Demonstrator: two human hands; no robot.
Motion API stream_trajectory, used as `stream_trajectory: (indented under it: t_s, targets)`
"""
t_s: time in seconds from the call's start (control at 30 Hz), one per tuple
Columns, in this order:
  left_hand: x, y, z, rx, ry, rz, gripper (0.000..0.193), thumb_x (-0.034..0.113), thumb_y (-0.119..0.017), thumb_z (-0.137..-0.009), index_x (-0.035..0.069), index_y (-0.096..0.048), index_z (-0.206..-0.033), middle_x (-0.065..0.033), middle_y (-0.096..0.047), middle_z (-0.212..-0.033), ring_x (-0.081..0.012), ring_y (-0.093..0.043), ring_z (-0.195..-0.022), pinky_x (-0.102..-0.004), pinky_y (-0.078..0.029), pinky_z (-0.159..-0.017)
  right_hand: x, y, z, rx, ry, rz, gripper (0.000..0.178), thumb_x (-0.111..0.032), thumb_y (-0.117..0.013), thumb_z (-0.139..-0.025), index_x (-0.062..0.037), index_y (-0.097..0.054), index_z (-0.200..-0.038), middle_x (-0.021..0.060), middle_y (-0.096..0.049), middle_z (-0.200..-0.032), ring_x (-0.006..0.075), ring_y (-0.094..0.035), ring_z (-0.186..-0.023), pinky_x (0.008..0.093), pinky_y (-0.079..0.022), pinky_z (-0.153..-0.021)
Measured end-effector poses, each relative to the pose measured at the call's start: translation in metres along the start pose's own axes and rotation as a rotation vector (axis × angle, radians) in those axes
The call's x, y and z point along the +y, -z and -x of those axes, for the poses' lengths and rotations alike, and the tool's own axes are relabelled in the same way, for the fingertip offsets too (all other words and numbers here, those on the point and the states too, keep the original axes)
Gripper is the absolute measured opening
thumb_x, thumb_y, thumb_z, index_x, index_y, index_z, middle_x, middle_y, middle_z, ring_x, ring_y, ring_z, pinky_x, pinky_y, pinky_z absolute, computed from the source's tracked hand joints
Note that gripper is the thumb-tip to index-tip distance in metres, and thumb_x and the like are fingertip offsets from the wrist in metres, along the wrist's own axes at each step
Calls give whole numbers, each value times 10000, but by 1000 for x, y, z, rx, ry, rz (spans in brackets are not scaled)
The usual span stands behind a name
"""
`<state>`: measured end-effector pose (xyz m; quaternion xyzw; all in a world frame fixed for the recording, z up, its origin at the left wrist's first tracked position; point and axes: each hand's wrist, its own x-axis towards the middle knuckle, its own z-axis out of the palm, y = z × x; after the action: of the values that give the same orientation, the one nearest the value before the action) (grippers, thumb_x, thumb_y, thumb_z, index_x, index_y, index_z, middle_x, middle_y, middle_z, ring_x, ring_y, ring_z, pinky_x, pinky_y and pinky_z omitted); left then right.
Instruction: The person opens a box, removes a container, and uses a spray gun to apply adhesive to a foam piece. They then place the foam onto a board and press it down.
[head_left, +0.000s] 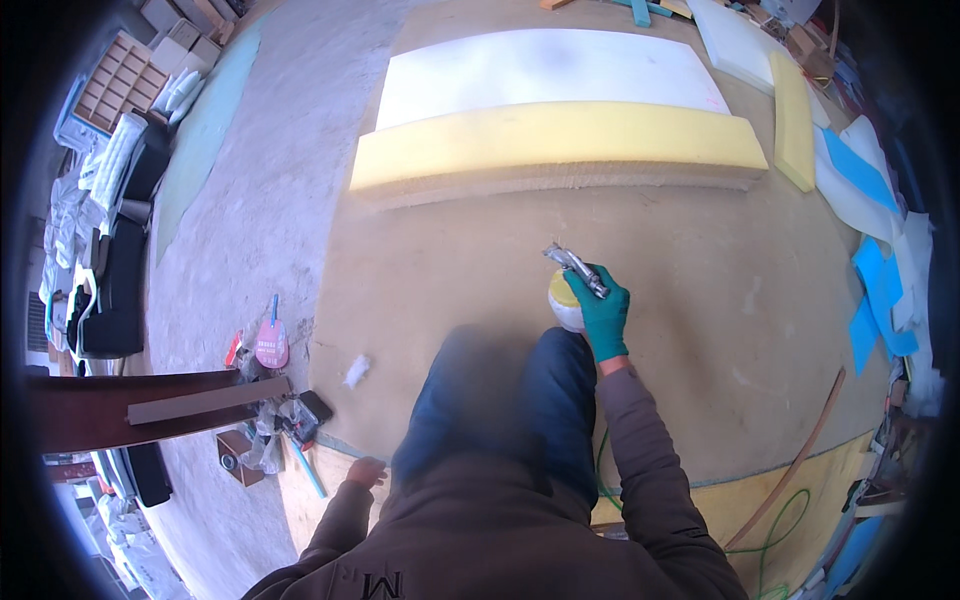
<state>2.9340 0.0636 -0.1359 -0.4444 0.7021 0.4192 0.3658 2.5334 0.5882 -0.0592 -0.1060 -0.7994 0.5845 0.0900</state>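
Note:
My right hand (606, 318), in a green glove, is wrapped round a metal spray gun (572, 262) in front of my right knee. Below the gun hangs a round white cup (566, 314) with a yellowish upper part. The gun's nozzle end points away and to the left. My bare left hand (367, 472) is low beside my left thigh, its fingers apart and nothing in them. Ahead of me lies a long yellow foam block (560, 140) on the brown board (450, 240). Behind it, touching, is a white foam sheet (550, 70).
A narrow yellow foam strip (793, 120) and blue foam scraps (882, 300) lie at the right. A green hose (765, 547) curls near a thin wooden strip (790, 468). At the left are a dark red curved panel (85, 410), a pink paddle-shaped thing (272, 343) and white fluff (356, 371).

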Motion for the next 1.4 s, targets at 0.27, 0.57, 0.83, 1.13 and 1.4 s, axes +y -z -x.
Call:
stream_trajectory:
  t_s: [0.27, 0.57, 0.83, 1.13, 1.4]
  targets:
    - [-27, 2, -12, -28, 4, 15, 313, 228, -626, -1017, -48, -689, -1150, -156, -759, -1073, -235, -778, -900, -358, -638, -696, -10, -46, 7, -74, 101, 0, 306, -391, -831, -902, -109, -782, -1008, 176, -732, -777, 267, -712, -654, 393, -545, -623]
    - [-25, 1, -7, 4, -16, 30, 321, 211, -676, -980, -70, -719, -1128, -150, -759, -991, -252, -763, -865, -369, -632, -721, -33, -76, 13, -169, 50, 3, 305, -249, -871, -893, -39, -788, -1098, 39, -790, -884, 62, -697, -808, 279, -566, -753]
    - [-22, 2, -5, -20, 31, -22, 351, 275, -604, -1046, -23, -666, -1221, -154, -744, -1150, -246, -769, -940, -374, -621, -745, -40, -81, 16, -150, 140, 68, 299, -260, -863, -899, -42, -785, -1088, 47, -774, -843, 72, -692, -765, 282, -562, -729]
    - [-26, -1, -17, -39, -14, -64, 332, 277, -586, -1050, -10, -697, -1173, -134, -779, -1033, -241, -772, -870, -356, -619, -715, -31, -43, 10, 49, 27, 19, 269, -256, -845, -919, -47, -783, -1077, 41, -757, -810, 79, -677, -730, 294, -562, -700]
    - [-24, -3, -19, -40, 10, -65, 298, 257, -608, -1031, -1, -706, -1143, -132, -782, -1006, -228, -771, -865, -363, -623, -711, -20, -64, 11, -95, 29, 31, 317, -409, -813, -907, -147, -793, -1084, 144, -768, -841, 273, -744, -749, 394, -569, -703]
